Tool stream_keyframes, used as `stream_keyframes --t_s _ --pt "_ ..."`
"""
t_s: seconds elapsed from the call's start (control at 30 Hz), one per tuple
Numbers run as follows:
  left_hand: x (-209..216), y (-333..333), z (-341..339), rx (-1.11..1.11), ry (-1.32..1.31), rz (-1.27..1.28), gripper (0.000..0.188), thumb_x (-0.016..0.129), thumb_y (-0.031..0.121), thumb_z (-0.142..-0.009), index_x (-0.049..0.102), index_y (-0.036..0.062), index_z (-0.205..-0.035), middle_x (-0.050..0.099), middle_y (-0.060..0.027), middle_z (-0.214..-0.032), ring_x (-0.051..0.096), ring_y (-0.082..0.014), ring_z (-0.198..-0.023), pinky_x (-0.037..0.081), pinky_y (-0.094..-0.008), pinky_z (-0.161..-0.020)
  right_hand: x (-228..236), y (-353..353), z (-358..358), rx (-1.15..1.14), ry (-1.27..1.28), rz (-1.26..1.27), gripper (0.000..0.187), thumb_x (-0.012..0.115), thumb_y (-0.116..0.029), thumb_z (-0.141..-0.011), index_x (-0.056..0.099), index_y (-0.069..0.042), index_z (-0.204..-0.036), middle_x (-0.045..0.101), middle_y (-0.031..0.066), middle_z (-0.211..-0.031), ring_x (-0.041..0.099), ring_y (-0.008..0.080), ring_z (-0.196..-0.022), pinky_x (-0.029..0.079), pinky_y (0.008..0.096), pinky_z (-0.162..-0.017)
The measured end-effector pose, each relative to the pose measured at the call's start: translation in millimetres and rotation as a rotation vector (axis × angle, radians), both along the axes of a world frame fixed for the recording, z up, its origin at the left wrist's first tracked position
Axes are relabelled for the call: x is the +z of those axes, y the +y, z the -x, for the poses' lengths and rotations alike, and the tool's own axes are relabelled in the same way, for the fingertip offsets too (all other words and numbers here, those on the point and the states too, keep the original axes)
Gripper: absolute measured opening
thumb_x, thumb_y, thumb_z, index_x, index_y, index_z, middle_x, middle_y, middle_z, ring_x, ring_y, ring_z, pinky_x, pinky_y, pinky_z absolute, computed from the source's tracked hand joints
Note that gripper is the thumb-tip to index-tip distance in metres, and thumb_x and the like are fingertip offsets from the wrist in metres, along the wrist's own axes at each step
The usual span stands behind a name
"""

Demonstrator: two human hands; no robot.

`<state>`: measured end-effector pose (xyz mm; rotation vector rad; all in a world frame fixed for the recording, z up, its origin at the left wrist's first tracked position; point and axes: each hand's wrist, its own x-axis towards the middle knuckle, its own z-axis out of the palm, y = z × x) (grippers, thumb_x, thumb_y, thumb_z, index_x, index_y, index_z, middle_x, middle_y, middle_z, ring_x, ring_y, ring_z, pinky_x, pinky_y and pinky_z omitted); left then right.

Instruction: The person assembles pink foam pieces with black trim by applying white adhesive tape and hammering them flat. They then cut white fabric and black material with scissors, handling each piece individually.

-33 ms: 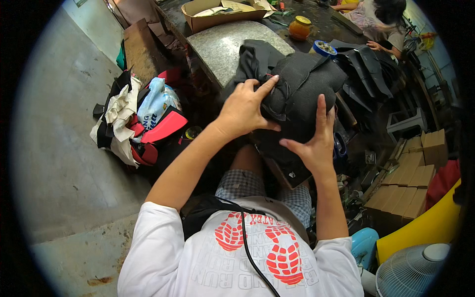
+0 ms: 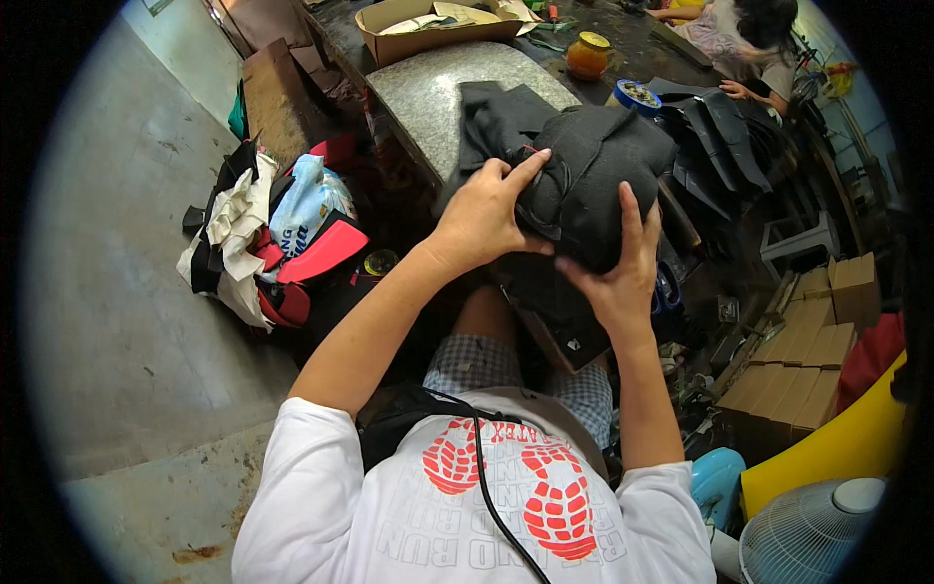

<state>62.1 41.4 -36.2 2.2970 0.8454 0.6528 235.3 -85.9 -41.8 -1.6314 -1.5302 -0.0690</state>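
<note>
A bulky bundle of black cloth (image 2: pixel 605 146) sits in front of me at the near end of the work surface, with rounded folds and seams. My left hand (image 2: pixel 486 212) grips its left side, index finger on top and thumb below. On its near right side my right hand (image 2: pixel 623 255) presses with the fingers up and the thumb toward the left hand, so the bundle is held between both. A thin red thread or strip shows near my left index fingertip. More black cloth (image 2: pixel 501 117) spreads flat behind it over a speckled grey slab (image 2: pixel 418 88).
Black cut pieces (image 2: pixel 715 146) lie to the right, near a blue-rimmed tub (image 2: pixel 637 95) and an orange jar (image 2: pixel 588 56). A cardboard box (image 2: pixel 389 47) stands at the back. Red and cream scraps (image 2: pixel 321 251) pile at left. Another person (image 2: pixel 749 54) sits far right; a fan (image 2: pixel 808 535) stands near right.
The black bundle has shifted slightly left and tipped a little. My right hand has moved slightly left with it, its thumb now against the bundle. My left hand has hardly moved.
</note>
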Motion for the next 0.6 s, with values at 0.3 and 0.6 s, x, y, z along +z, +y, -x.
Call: stream_keyframes --t_s 0.3,0.6 --pt "46.2 54.4 10.8 0.088 -0.957 -0.010 0.043 0.074 0.005 -0.081 0.062 0.0101 -0.122 0.057 0.0000 -0.096 0.054 -0.0083 -0.086 0.045 -0.0228 -0.082 57.7 100.4 -48.1 0.181 0.276 -0.545 0.042 0.068 0.002 -0.075 0.056 -0.008 -0.114 0.057 0.0094 -0.112 0.057 0.0235 -0.107 0.043 0.0345 -0.099" --pt "28.6 89.9 45.3 0.481 -0.885 -0.012 0.022 0.060 0.000 -0.085 0.066 -0.0001 -0.106 0.065 -0.0046 -0.092 0.063 -0.0122 -0.081 0.052 -0.0266 -0.074 158.2 226.7 -70.4 0.371 0.613 -0.924 0.038 0.061 -0.003 -0.091 0.049 -0.007 -0.127 0.059 0.0073 -0.115 0.055 0.0187 -0.104 0.044 0.0307 -0.093"
